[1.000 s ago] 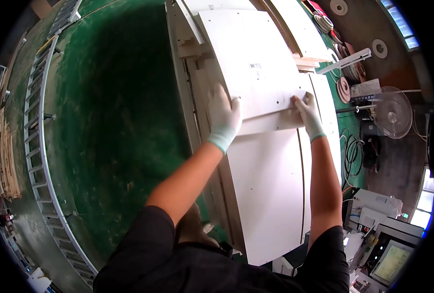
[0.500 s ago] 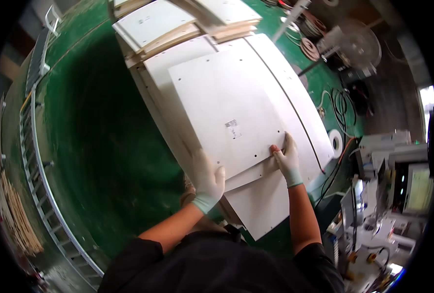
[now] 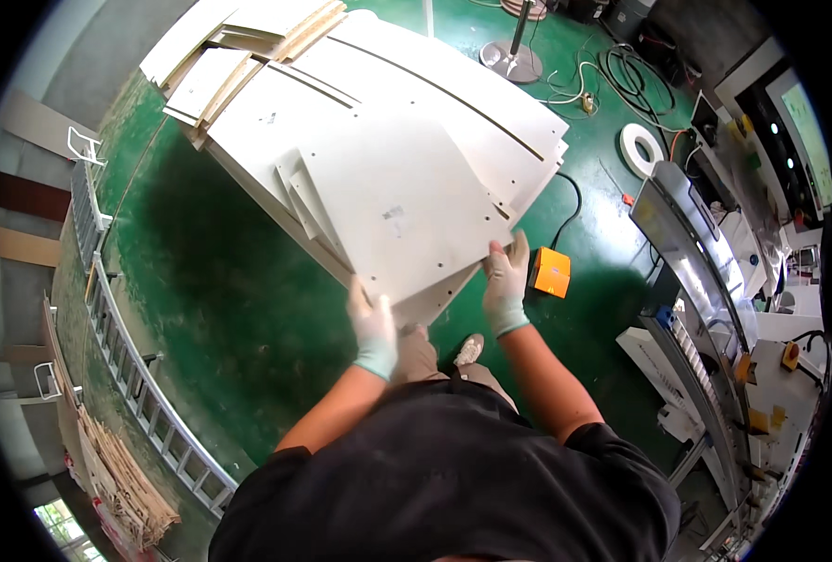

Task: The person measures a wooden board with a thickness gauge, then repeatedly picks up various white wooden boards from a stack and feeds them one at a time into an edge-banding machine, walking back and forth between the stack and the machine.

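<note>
A white rectangular panel (image 3: 416,187) with small drilled holes and a label lies in front of me over a stack of other white boards (image 3: 378,80). My left hand (image 3: 374,323), in a pale glove with a mint cuff, grips its near left corner. On the near right corner, my right hand (image 3: 506,286) is closed, with the thumb on top and the fingers along the edge. Another white board (image 3: 435,298) shows beneath the near edge. The undersides of both grips are hidden.
An orange box-shaped unit (image 3: 552,273) with a black cable sits on the green floor, right of my hands. A white tape roll (image 3: 641,150) and coiled hoses (image 3: 636,80) lie beyond. A machine (image 3: 692,253) stands at right; a metal ladder-like rail (image 3: 144,393) runs along the left.
My view has turned, so the stack now leans to the upper left and my feet and the orange unit show. Both hands keep hold of the panel, which is angled differently over the stack.
</note>
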Tool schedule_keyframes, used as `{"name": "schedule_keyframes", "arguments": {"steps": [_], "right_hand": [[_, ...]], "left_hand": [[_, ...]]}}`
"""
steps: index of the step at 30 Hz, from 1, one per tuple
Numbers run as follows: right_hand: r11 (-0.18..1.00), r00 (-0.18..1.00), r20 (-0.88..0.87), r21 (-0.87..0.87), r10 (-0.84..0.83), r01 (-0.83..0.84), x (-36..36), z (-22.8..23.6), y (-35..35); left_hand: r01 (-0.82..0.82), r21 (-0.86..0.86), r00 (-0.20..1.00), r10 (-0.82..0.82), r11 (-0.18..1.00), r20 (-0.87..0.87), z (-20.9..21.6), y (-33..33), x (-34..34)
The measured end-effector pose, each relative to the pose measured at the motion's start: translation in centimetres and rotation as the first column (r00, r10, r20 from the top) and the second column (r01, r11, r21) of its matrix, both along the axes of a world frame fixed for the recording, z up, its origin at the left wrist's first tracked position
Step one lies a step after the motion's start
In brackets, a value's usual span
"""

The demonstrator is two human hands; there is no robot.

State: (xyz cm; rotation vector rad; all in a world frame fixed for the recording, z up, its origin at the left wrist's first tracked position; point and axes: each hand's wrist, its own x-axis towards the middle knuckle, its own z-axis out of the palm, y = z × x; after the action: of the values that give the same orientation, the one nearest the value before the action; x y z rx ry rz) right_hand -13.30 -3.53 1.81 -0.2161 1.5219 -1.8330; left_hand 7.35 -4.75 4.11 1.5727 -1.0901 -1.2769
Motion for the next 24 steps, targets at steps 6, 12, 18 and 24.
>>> {"name": "schedule_keyframes", "arguments": {"steps": [6, 12, 18, 24], "right_hand": [[0.992, 0.726, 0.676, -0.075, 0.122, -0.097, 1.7, -2.0, 7.1], [0.998, 0.930, 0.364, -0.018, -0.051, 0.062, -4.5, 2.5, 14.2], [0.848, 0.800, 0.327, 0.014, -0.504, 0.529, -8.5, -0.4, 32.4], [0.475, 0.503, 0.434, -0.180, -0.747, 0.861, -12.5, -2.4, 39.3]], "left_hand": [[0.490, 0.419, 0.868, -0.387, 0.764, -0.311, 2.6, 5.8, -4.2], [0.735, 0.339, 0.577, -0.279, 0.588, -0.767, 0.4, 0.1, -6.7], [0.668, 0.175, 0.729, -0.590, 0.723, -0.348, 0.4, -3.3, -8.9], [0.651, 0.035, 0.759, -0.651, 0.758, -0.007, 1.1, -5.7, -11.3]]}}
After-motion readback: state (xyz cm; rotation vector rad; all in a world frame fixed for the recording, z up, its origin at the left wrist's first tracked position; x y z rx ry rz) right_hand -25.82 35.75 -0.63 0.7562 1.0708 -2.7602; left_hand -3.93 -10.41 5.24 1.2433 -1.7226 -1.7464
